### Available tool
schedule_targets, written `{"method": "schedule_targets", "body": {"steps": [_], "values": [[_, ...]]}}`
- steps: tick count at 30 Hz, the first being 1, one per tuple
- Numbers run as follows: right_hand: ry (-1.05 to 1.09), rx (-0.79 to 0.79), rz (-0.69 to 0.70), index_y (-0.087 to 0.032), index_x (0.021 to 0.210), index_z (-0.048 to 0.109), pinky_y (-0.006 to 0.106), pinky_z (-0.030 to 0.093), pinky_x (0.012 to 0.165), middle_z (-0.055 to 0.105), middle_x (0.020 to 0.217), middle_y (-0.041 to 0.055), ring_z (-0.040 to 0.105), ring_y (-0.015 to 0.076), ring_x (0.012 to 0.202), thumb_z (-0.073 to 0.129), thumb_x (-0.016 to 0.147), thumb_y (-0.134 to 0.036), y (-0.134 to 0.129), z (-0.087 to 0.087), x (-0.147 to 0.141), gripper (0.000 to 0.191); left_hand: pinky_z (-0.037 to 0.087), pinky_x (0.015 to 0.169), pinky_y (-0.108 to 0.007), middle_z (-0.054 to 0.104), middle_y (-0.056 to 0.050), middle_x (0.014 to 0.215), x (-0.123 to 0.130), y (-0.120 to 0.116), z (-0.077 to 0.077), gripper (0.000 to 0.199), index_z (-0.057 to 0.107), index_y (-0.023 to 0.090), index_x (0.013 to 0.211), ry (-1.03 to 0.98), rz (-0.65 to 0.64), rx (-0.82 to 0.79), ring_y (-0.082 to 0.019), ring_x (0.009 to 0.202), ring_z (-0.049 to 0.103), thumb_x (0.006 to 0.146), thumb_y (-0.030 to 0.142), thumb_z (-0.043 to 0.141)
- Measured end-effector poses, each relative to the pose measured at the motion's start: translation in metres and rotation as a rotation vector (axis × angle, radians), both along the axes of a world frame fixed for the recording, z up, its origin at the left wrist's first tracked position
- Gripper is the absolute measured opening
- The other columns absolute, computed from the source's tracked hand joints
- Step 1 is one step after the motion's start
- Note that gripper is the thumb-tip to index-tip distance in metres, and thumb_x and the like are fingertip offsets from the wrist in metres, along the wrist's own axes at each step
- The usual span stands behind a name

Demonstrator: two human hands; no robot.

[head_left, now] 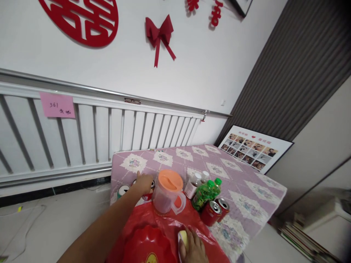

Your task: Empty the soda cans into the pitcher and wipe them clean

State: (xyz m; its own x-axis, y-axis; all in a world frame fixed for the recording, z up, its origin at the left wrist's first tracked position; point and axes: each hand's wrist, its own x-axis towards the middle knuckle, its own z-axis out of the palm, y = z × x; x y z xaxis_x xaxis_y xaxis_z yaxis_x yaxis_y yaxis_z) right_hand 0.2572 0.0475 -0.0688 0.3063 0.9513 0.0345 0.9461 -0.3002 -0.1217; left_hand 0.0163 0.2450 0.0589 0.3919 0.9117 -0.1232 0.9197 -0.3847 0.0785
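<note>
My left hand [144,183] reaches across to a group of drink cans at the table's left edge. It covers part of a red can [147,196], and its fingertips are mostly hidden, so its grip is unclear. A green-and-white can [123,190] stands just left of it. Right of that hand is a clear plastic pitcher [161,199] with an orange lid [170,180]. My right hand [194,248] rests low on the red plastic sheet [175,221], its fingers around a pale yellow sponge [183,237]. Between my arms sits a red scalloped basin [148,241].
Green-capped bottles [201,195], white-capped bottles [192,186] and two red cans [211,213] stand right of the pitcher. A patterned cloth [216,170] covers the table. Behind are a white radiator [159,128] and a leaning photo board [253,148].
</note>
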Motion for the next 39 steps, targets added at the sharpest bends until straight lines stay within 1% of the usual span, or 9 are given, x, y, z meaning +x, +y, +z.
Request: {"method": "schedule_targets", "body": {"steps": [8,12,18,21,27,31,34,36,39], "values": [[0.018,0.015,-0.012,-0.021,0.138,0.054,0.047,0.047,0.099,0.051,0.147,0.0091,0.047,0.0324,0.133,0.038,0.090,-0.041,-0.002,0.004,-0.004,0.054,0.047,0.099,-0.052,0.063,-0.008,0.121,0.001,0.001,-0.002,0.035,0.060,0.017,0.118,0.012,0.008,-0.012,-0.025,0.112,0.060,0.090,0.038,0.063],[0.007,-0.008,-0.014,-0.020,0.140,0.052,0.046,0.046,0.100,0.049,0.148,0.0091,0.047,0.0314,0.133,0.035,0.091,-0.042,-0.005,0.008,-0.006,0.056,0.046,0.100,-0.052,0.062,-0.008,0.123,0.000,0.001,0.007,0.034,0.060,0.018,0.118,-0.036,0.028,0.051,-0.025,0.114,0.059,0.091,0.038,0.061],[-0.011,0.025,0.010,-0.019,0.138,0.053,0.044,0.043,0.103,0.049,0.147,0.0094,0.046,0.0298,0.134,0.035,0.093,-0.041,-0.008,0.009,-0.007,0.053,0.018,0.112,-0.064,0.063,-0.013,0.122,-0.007,0.001,0.043,0.048,0.055,0.020,0.121,-0.167,0.093,0.194,-0.032,0.118,0.056,0.077,0.029,0.071],[-0.012,0.027,0.011,-0.018,0.140,0.051,0.045,0.041,0.104,0.049,0.147,0.0102,0.045,0.0307,0.134,0.035,0.094,-0.041,-0.008,0.009,-0.007,0.054,0.015,0.112,-0.063,0.062,-0.014,0.124,-0.015,-0.005,0.066,0.055,0.047,0.021,0.127,-0.228,0.130,0.251,-0.032,0.120,0.054,0.077,0.028,0.068],[0.038,0.063,-0.018,-0.019,0.138,0.053,0.043,0.041,0.103,0.050,0.146,0.0092,0.045,0.0307,0.133,0.039,0.093,-0.039,-0.010,0.015,-0.013,0.051,0.018,0.112,-0.060,0.055,-0.015,0.135,-0.052,-0.044,0.111,0.067,0.027,0.018,0.140,-0.317,0.173,0.342,-0.031,0.125,0.051,0.083,0.032,0.059],[0.074,0.093,-0.024,-0.019,0.139,0.052,0.043,0.039,0.104,0.051,0.145,0.0089,0.045,0.0309,0.131,0.042,0.093,-0.040,-0.010,0.017,-0.017,0.052,0.040,0.099,-0.046,0.063,-0.008,0.117,-0.078,-0.086,0.129,0.051,0.046,0.020,0.124,-0.496,0.083,0.307,-0.028,0.110,0.059,0.077,0.033,0.063],[0.081,0.091,-0.020,-0.019,0.139,0.052,0.042,0.036,0.105,0.050,0.146,0.0090,0.043,0.0300,0.132,0.043,0.093,-0.039,-0.011,0.017,-0.018,0.051,0.047,0.087,-0.038,0.063,-0.007,0.112,-0.087,-0.120,0.120,0.046,0.051,0.020,0.116,-0.615,-0.067,0.194,-0.025,0.098,0.062,0.072,0.029,0.064],[0.084,0.095,-0.010,-0.019,0.139,0.051,0.041,0.035,0.105,0.050,0.145,0.0098,0.043,0.0295,0.131,0.044,0.093,-0.040,-0.011,0.017,-0.018,0.051,0.048,0.084,-0.036,0.065,-0.005,0.108,-0.088,-0.141,0.100,0.043,0.054,0.021,0.114,-0.636,-0.126,0.109,-0.024,0.095,0.062,0.072,0.027,0.063],[0.089,0.104,0.000,-0.019,0.139,0.051,0.040,0.035,0.104,0.049,0.145,0.0106,0.043,0.0290,0.131,0.044,0.093,-0.040,-0.012,0.017,-0.018,0.051,0.046,0.092,-0.041,0.063,-0.007,0.118,-0.082,-0.167,0.061,0.054,0.053,0.024,0.122,-0.619,-0.097,0.026,-0.027,0.104,0.060,0.069,0.025,0.065]]}}
